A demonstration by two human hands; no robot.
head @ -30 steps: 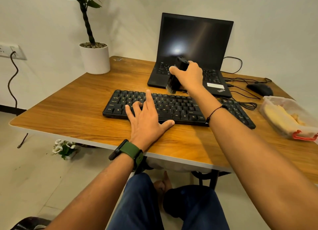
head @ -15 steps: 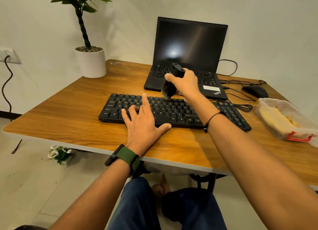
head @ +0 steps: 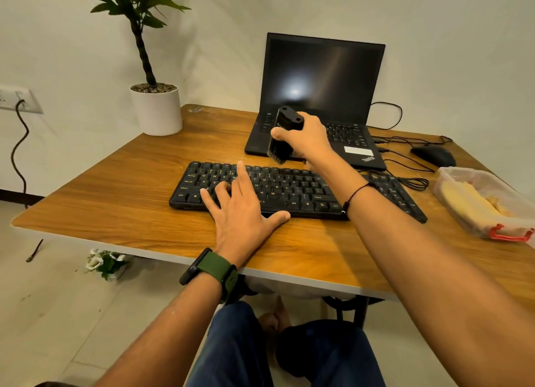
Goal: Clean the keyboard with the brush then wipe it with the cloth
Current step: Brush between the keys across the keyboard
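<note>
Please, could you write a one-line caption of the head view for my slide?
Right hand holds brush at keyboard's far edge; left hand rests flat on keys.

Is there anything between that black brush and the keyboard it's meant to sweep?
Nothing visible. The right hand holds the brush bristles-down just above the keyboard's back edge. The left hand rests flat on the near left keys, away from the bristles.

Warm, even room light, glare on the laptop screen point(head: 295, 92), wide-angle bending at edges.
</note>
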